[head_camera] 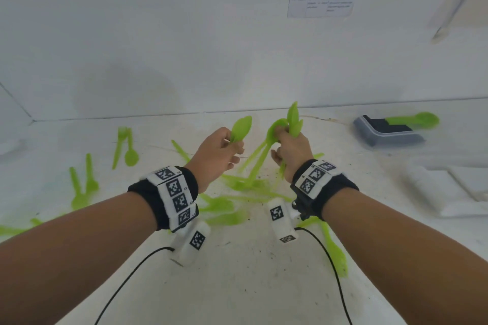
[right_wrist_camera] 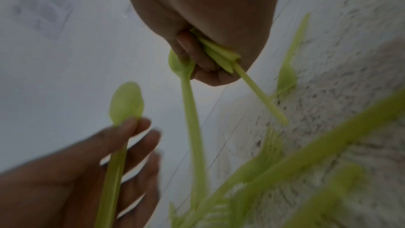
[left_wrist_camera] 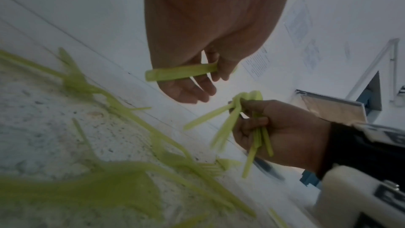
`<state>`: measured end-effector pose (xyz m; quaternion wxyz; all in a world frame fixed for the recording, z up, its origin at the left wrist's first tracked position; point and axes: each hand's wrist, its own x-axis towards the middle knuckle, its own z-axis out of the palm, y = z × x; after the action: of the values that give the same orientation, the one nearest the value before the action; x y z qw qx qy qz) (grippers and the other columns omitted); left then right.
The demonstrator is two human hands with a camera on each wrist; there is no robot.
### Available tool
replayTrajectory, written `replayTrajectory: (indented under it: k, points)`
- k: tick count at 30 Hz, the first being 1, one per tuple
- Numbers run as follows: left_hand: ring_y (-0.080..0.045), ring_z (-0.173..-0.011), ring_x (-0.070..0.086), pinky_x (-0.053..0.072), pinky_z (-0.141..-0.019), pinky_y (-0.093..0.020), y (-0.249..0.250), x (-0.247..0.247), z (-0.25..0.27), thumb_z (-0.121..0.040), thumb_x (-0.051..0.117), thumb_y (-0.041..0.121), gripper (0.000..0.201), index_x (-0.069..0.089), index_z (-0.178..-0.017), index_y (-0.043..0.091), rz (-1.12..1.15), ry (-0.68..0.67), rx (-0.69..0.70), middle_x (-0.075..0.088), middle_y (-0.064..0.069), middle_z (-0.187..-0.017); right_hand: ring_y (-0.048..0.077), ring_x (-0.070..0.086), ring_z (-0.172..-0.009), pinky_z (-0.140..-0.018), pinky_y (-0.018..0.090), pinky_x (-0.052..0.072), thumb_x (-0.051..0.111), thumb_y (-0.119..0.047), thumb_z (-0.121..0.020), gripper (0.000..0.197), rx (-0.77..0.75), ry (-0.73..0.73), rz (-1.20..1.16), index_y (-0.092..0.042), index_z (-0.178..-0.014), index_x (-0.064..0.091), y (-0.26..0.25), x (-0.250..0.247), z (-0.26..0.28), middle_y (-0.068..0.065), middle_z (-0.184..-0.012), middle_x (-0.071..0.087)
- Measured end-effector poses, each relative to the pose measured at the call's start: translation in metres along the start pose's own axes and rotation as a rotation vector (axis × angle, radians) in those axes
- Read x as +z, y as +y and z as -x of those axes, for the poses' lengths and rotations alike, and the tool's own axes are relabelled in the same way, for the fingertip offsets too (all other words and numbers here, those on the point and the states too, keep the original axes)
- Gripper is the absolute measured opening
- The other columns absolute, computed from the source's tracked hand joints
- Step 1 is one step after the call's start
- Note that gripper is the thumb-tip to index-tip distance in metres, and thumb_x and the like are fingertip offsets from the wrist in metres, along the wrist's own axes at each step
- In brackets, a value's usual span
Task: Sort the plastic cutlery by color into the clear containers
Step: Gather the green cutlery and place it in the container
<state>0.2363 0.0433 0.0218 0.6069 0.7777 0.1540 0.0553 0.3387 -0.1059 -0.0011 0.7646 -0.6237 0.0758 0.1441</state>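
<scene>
Loosely, the right hand (head_camera: 290, 150) clutched a splayed bundle of green cutlery (head_camera: 291, 124), so pieces risked slipping, while the left hand (head_camera: 216, 155) pinched one spoon (head_camera: 240, 126).

From under the wrist, the left hand (left_wrist_camera: 197, 44) hangs down with a single green handle (left_wrist_camera: 179, 74) pinched between thumb and fingertips, the handle lying crosswise. Just beside it, lower and to the right, the right hand (left_wrist_camera: 282, 136) grips a bundle of green cutlery (left_wrist_camera: 234, 120) in its curled fingers, handles fanning downward. Beneath both, more loose green cutlery (left_wrist_camera: 122, 186) lies scattered and blurred over the speckled white counter (left_wrist_camera: 43, 127), some pieces overlapping.
</scene>
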Motion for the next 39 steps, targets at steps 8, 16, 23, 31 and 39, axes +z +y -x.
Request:
replayTrajectory:
  k: [8, 16, 23, 31, 39]
  points:
    - [-0.032, -0.086, 0.062, 0.040, -0.067, -0.033, -0.010, -0.005, -0.012, -0.107, 0.037, 0.037, 0.037, 0.056, -0.131, 0.017, -0.505, 0.065, 0.181, 0.057, -0.006, -0.090, 0.026, 0.050, -0.076, -0.061, 0.028, 0.049, 0.061, -0.030, -0.101, 0.022, 0.012, -0.186, 0.026, -0.011, -0.101, 0.072, 0.006, 0.028, 0.020, 0.007, -0.087, 0.065]
    - [-0.003, -0.082, 0.056, 0.041, -0.074, -0.018, -0.015, -0.004, -0.006, -0.105, 0.035, 0.007, 0.042, 0.064, -0.133, 0.020, -0.462, 0.097, 0.297, 0.063, 0.006, -0.093, 0.017, 0.041, -0.057, -0.054, 0.029, 0.038, 0.058, -0.028, -0.101, 0.020, -0.022, -0.141, 0.048, -0.012, -0.097, 0.068, 0.016, 0.042, 0.023, 0.012, -0.085, 0.051]
    - [-0.016, -0.079, 0.064, 0.055, -0.074, -0.037, -0.024, -0.014, -0.008, -0.107, 0.041, 0.020, 0.036, 0.058, -0.139, 0.024, -0.245, 0.149, 0.120, 0.062, 0.003, -0.091, 0.011, 0.048, -0.069, -0.077, 0.033, 0.055, 0.056, -0.025, -0.103, 0.013, -0.026, -0.065, 0.039, -0.020, -0.104, 0.067, 0.010, 0.032, 0.019, -0.002, -0.085, 0.055]
    - [-0.027, -0.151, 0.019, 0.015, -0.124, -0.054, -0.008, 0.002, 0.003, -0.101, 0.023, 0.070, 0.068, 0.021, -0.160, 0.036, -0.171, 0.045, -0.141, 0.031, -0.006, -0.153, 0.000, 0.050, -0.050, -0.073, 0.030, 0.053, 0.063, -0.026, -0.101, 0.010, -0.044, -0.216, 0.076, -0.022, -0.100, 0.072, 0.015, 0.036, 0.032, -0.019, -0.052, 0.055]
    - [-0.031, -0.130, 0.022, 0.022, -0.109, -0.051, -0.018, 0.012, 0.000, -0.101, 0.010, 0.063, 0.067, 0.002, -0.162, 0.038, -0.736, 0.138, 0.128, 0.023, -0.010, -0.141, 0.011, 0.033, -0.050, -0.055, 0.029, 0.037, 0.063, -0.024, -0.099, 0.013, -0.072, -0.190, -0.026, -0.019, -0.089, 0.069, 0.021, 0.037, 0.038, -0.001, -0.064, 0.040]
